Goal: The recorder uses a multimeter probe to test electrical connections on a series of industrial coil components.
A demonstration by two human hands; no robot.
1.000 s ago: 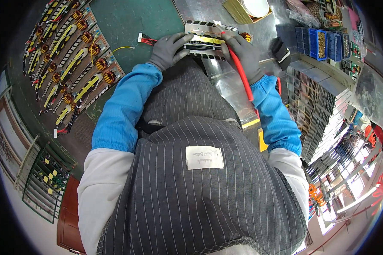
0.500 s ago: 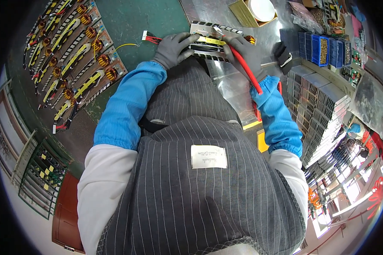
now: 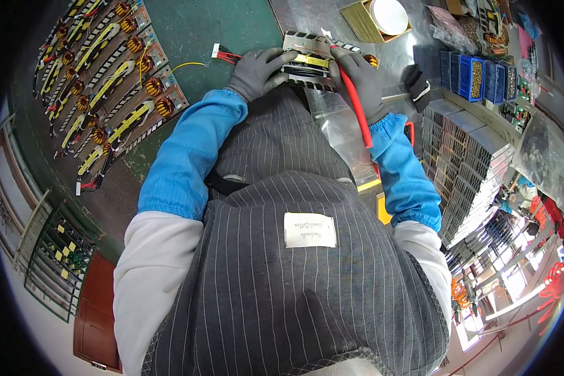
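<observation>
My left hand (image 3: 258, 74), in a grey glove, grips the left end of a circuit board assembly (image 3: 311, 61). Black-and-white striped heat sinks run along its long sides, with a yellow-wrapped part and black wires between them. My right hand (image 3: 361, 78), also gloved in grey, holds red-handled pliers (image 3: 356, 103) over the board's right part. Their metal tip points up at the far heat sink, and one long handle lies back along my palm toward the wrist. Red and black wires ending in a white connector (image 3: 215, 50) stick out beside my left hand. A copper coil (image 3: 371, 61) shows past my right fingers.
Several similar assemblies (image 3: 109, 81) lie in rows on the green surface at left. At the back right stand a cardboard box (image 3: 362, 24) with a white round container, and blue bins (image 3: 471, 75) of small parts. Stacked metal parts (image 3: 460, 160) are at right.
My right hand has tilted the pliers: their tip has moved slightly right and away from me, and the handle end has swung left. My left hand keeps its grip on the board.
</observation>
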